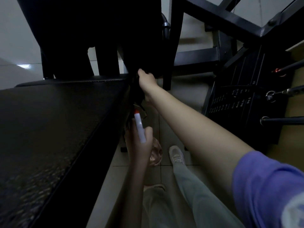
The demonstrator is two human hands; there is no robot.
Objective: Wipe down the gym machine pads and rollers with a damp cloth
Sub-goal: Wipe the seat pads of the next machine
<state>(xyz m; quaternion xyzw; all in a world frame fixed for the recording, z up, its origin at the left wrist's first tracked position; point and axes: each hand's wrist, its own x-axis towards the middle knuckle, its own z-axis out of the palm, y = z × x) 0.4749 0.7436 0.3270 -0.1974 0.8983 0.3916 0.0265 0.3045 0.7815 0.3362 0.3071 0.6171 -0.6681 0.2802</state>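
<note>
A long black seat pad (54, 129) fills the left of the view, with an upright black back pad (98, 30) behind it. My right hand (147, 83) reaches to the far corner of the seat pad and grips a dark cloth (139, 97) that hangs down beside the pad; its fingers are mostly hidden. Nearer to me, my left hand (141, 143) grips a spray bottle (139, 127) with a white head, an orange nozzle and a clear pinkish body, held beside the pad's right edge.
A black weight stack (243, 99) with kilogram labels stands on the right, with cables and metal clips (271, 95) beside it. Black frame bars (230, 18) cross overhead. My leg and pale shoe (176, 153) stand on the tiled floor (185, 91) between bench and stack.
</note>
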